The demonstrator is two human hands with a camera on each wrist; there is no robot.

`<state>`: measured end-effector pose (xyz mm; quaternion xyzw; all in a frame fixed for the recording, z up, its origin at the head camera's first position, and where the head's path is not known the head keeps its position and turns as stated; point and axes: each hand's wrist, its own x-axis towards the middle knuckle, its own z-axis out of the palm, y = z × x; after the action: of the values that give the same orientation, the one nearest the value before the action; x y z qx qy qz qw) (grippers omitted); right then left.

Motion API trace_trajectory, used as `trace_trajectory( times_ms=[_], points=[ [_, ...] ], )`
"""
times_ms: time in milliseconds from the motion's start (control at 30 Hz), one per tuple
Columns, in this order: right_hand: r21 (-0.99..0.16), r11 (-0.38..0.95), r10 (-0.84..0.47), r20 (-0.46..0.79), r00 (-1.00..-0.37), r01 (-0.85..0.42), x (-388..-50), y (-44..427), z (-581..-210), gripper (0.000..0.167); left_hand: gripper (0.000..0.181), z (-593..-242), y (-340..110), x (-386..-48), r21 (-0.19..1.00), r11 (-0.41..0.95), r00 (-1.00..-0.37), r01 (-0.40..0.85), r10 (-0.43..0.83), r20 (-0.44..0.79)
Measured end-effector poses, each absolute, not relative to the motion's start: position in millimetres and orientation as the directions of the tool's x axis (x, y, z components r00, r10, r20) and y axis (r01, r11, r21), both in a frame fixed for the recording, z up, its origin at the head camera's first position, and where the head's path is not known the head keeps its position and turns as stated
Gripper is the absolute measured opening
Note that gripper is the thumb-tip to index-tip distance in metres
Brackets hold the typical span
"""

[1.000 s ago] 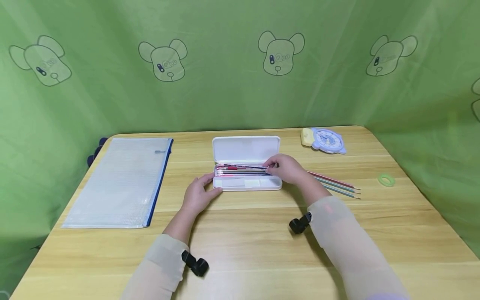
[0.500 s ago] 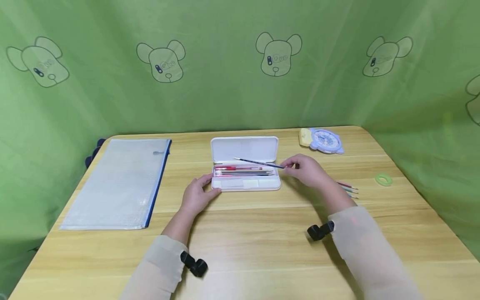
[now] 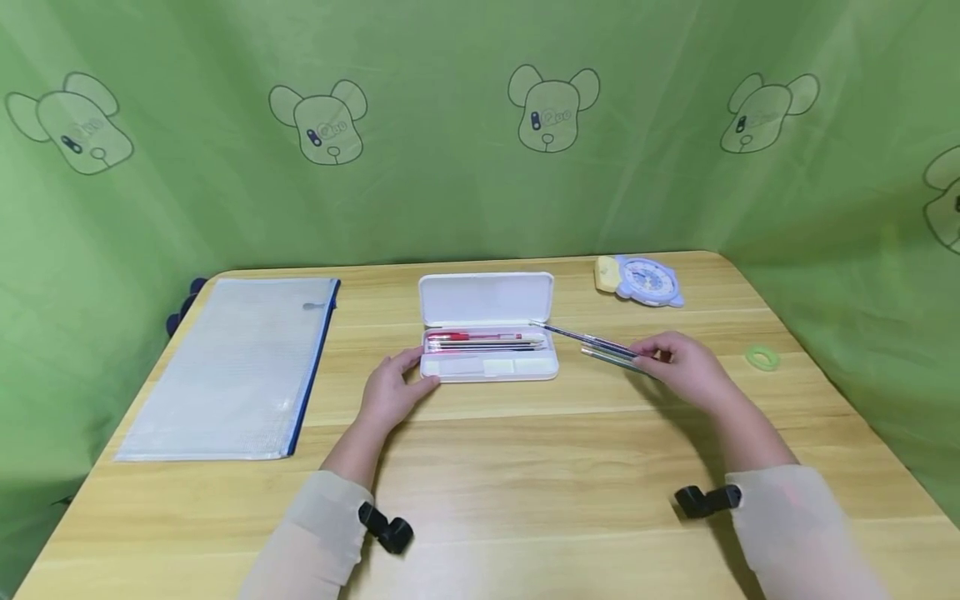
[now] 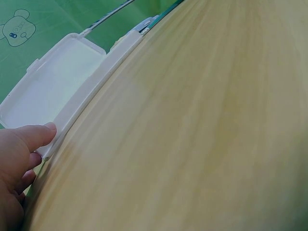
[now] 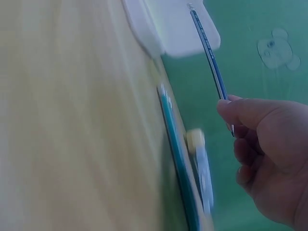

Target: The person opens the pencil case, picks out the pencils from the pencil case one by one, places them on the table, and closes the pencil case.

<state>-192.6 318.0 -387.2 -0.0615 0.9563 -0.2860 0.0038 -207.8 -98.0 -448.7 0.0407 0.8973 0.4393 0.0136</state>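
Observation:
A white pencil case (image 3: 486,302) stands with its lid raised, holding a red pen (image 3: 448,337) and several pencils (image 3: 491,346). At its left end my left hand (image 3: 390,393) grips the corner, thumb on the front edge and fingers along the side. My right hand (image 3: 688,372) pinches a dark blue pencil (image 5: 210,55) near its sharpened tip, its other end pointing toward the case. Under that pencil, several pencils (image 3: 606,357) lie on the table, partly hidden by the hand; a teal pencil (image 5: 178,154) shows in the right wrist view.
A clear mesh zip folder (image 3: 232,375) with a blue edge lies at the left. A blue and yellow clock-like toy (image 3: 647,282) sits at the back right, and a green ring (image 3: 762,358) near the right edge. Green curtain (image 3: 435,208) surrounds the table.
My right hand has lifted the dark blue pencil out of the case and carried it right, over the pencils on the table. My left hand has stayed on the case.

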Motion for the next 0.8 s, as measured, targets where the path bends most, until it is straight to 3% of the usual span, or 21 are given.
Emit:
trace_trajectory(
  times_ms=[400,800],
  points=[
    [-0.520,0.853,-0.045,0.013,-0.999,-0.045,-159.2,364.4,-408.6,0.027,0.059,-449.4,-98.4,-207.4,0.793,0.608,-0.997,0.049,0.079,0.001],
    [-0.481,0.876,-0.041,-0.002,-0.999,-0.035,-152.9,380.5,-420.6,0.027,0.059,-449.4,-98.1,-207.3,0.797,0.603,-0.997,0.042,0.080,-0.008]
  ],
)
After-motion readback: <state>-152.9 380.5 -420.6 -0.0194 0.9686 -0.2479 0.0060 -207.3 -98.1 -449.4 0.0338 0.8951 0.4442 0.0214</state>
